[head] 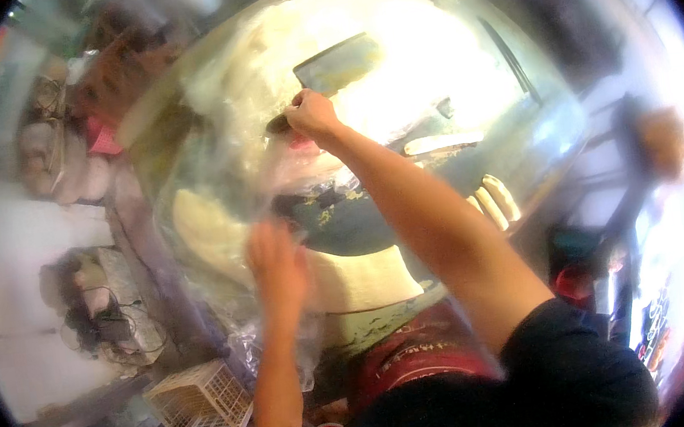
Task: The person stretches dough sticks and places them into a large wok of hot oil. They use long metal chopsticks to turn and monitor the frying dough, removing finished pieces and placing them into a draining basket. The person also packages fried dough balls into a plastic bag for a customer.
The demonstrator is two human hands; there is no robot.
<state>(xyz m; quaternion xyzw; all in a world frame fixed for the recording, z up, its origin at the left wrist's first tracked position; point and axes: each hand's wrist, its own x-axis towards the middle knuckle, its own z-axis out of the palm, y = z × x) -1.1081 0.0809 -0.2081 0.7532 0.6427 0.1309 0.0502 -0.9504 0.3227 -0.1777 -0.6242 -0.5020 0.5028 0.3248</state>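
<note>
My right hand [311,116] is closed around the dark handle of a wide-bladed cleaver [340,62], whose flat blade points away from me over the brightly lit worktable. Blurred, my left hand [277,260] is over the near left part of the table, at the edge of crumpled clear plastic film [253,191]; whether it grips the film cannot be told. A long flattened sheet of pale dough [361,279] curves along the near edge and continues behind my left hand to the left. Several short dough strips [494,202] lie near the right edge, and a longer pale strip [443,142] lies beyond my right forearm.
Below the table at the left stands a cream plastic crate [199,400]. A pink basket [103,137] is beyond the left edge. Cables and dark objects [112,328] lie at the left. A thin dark rod [509,61] rests near the table's far right edge.
</note>
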